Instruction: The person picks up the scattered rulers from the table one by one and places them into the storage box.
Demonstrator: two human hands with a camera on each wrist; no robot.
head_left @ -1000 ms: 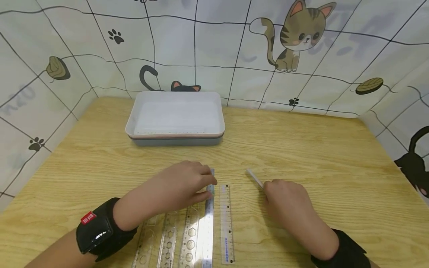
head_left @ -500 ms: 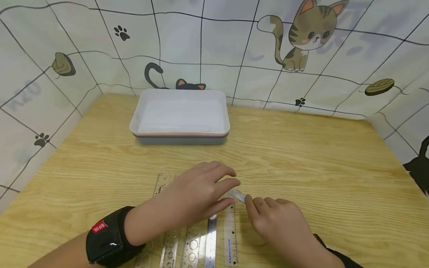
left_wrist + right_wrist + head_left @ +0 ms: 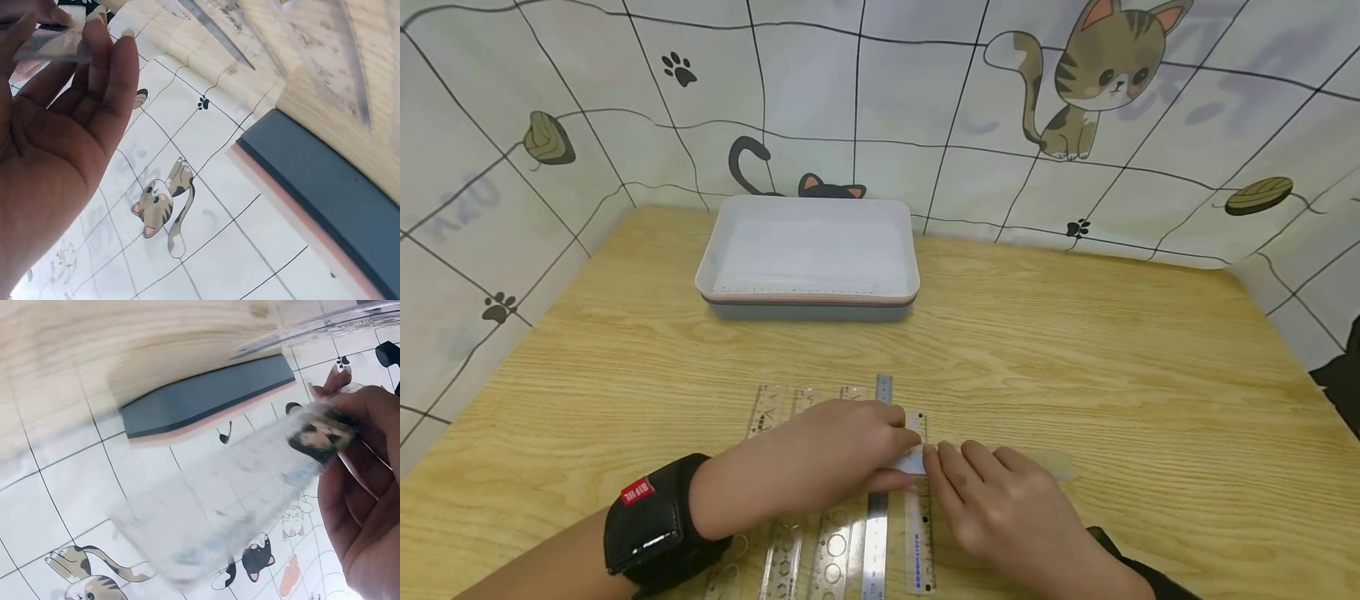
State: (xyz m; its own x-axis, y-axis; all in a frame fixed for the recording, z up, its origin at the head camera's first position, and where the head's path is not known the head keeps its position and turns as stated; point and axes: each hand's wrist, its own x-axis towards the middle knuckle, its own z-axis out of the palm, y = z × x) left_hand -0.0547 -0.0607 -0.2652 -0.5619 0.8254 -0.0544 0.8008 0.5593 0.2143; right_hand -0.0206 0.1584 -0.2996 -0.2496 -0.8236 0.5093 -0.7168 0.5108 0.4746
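Between my hands, a clear plastic strip (image 3: 219,487) lies crosswise above the rulers. It looks ruler-like, with a dark printed picture near one end, but is blurred. My right hand (image 3: 1007,500) grips it, and its far part shows beyond that hand. My left hand (image 3: 835,446) pinches the other end (image 3: 59,40) between thumb and fingers. Below are a steel ruler (image 3: 875,546) and a shorter clear ruler (image 3: 918,542) with blue print. Three clear stencil rulers (image 3: 831,558) lie to their left, partly hidden by my left hand and forearm.
At the back of the wood-grain table (image 3: 1075,358) stands a white tray-like box (image 3: 808,242) with a grey base. Ruler-like markings show along its inner front edge. A cat-print curtain (image 3: 925,100) closes off the back and sides.
My right hand has moved left with the strip, which turned from slanting to nearly level. My left hand has left the steel ruler's top and come to the strip's end.
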